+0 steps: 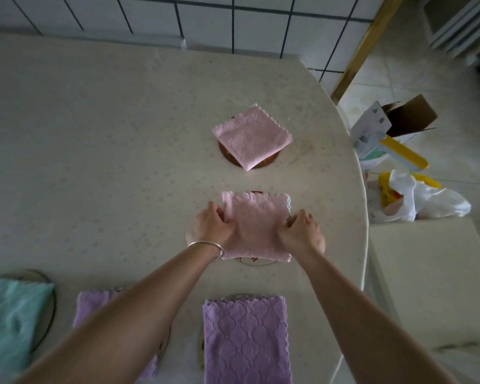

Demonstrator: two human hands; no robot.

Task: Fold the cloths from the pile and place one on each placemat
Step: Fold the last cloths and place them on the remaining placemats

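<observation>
A folded pink cloth (257, 225) lies on a round placemat (254, 262) in the middle of the table. My left hand (212, 227) grips its left edge and my right hand (302, 231) grips its right edge. Farther back, another folded pink cloth (252, 137) rests on a brown round placemat (227, 155). Near me, a folded purple cloth (247, 339) covers a placemat (200, 347). A second purple cloth (90, 306) lies partly hidden under my left forearm. At the far left a teal cloth (9, 320) sits on a placemat (43, 278).
The pale table (94, 162) curves away at its right edge. Beyond that edge, on the floor, stand an open cardboard box (410, 115) and a white plastic bag (432, 200). A white block (432, 278) stands to the right of the table. A tiled wall (205, 20) runs behind.
</observation>
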